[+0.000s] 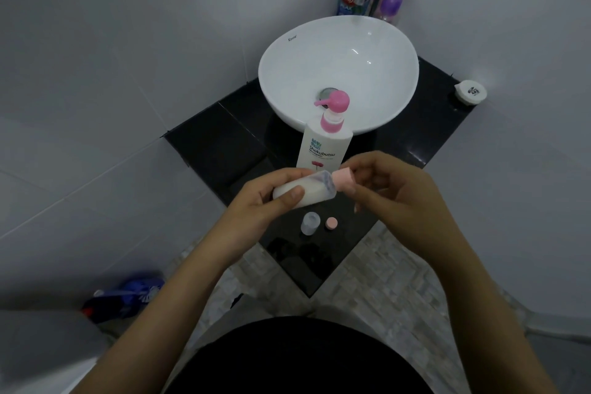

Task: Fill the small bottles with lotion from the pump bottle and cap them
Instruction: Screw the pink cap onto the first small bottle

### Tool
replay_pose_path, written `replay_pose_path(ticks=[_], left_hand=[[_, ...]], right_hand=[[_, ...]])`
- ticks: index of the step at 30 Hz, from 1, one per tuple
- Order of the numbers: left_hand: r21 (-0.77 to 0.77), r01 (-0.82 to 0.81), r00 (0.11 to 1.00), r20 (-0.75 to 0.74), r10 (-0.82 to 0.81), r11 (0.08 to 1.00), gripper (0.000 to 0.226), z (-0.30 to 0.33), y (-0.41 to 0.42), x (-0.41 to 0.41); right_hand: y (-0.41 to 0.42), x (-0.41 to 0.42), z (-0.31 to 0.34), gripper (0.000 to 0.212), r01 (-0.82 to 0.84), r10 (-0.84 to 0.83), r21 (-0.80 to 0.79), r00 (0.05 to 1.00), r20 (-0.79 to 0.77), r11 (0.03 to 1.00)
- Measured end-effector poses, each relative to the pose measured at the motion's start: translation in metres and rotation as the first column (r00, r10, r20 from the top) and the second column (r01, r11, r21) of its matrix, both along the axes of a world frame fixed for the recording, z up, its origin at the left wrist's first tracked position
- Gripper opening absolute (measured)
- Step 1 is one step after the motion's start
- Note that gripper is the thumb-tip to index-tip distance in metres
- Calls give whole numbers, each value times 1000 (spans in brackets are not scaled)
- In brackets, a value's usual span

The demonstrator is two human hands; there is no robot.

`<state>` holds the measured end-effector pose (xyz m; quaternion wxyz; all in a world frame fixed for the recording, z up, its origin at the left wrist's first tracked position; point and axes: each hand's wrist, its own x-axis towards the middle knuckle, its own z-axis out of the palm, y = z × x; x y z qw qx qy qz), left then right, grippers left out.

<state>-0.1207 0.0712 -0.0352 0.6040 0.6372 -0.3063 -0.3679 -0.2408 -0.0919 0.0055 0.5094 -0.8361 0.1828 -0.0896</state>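
Hands meet above the front corner of the black counter point(204, 144). On the left side, the left hand point(271, 201) is closed around a small clear bottle point(307, 190) that lies almost sideways and is mostly full of white lotion, its neck pointing right. At this neck sits a pink cap point(440, 182), pinched between the fingers of the right hand point(396, 192). Under the hands, an empty small bottle point(310, 223) stands on the counter with a second pink cap point(331, 223) just beside it. Behind them stands the white pump bottle point(324, 145) with pink pump, in front of the white basin point(281, 51)
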Motion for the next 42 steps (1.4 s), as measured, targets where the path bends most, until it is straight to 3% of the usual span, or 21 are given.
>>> replay_pose_path(ticks=[5,8,12,15,18,21,25,27,30,36,42], left_hand=[[2,1,1000,-16,-1,1000,26,0,-2,0],[2,0,1000,-27,0,1000,27,0,-3,-1],[14,9,1000,-14,-9,1000,34,0,-5,-3],[8,-4,999,-45,5,1000,32,0,-5,-3],[20,-11,1000,-28,12,1000,33,-1,-5,-4],[28,-7,999,-31,8,1000,35,-2,-7,-5],[31,-19,998,-60,21,999,35,-2,-6,-7],[43,-16,998,-61,19,999,34,-3,-5,-7],[59,-23,997,-67,27,998,36,-4,-3,-8],[54,-33,993,-115,39,998,37,-5,-1,-7],[23,-94,993,-68,96,995,34,-4,-1,-15]], right_hand=[[6,2,-1,30,57,-60,74,998,32,996],[5,1,-2,19,36,-42,103,998,54,994],[7,3,-5,21,159,-164,120,986,35,980],[4,-1,-1,28,72,-86,169,993,76,983],[5,0,-3,18,120,-127,125,991,47,985],[8,2,-5,32,208,-215,128,976,40,970],[9,-1,-1,25,97,-113,170,990,88,981],[10,0,-3,18,140,-148,135,987,57,981],[11,2,-6,29,218,-220,97,975,13,971],[12,1,-4,15,91,-100,188,994,37,978],[22,5,-16,12,201,-206,102,977,45,974]])
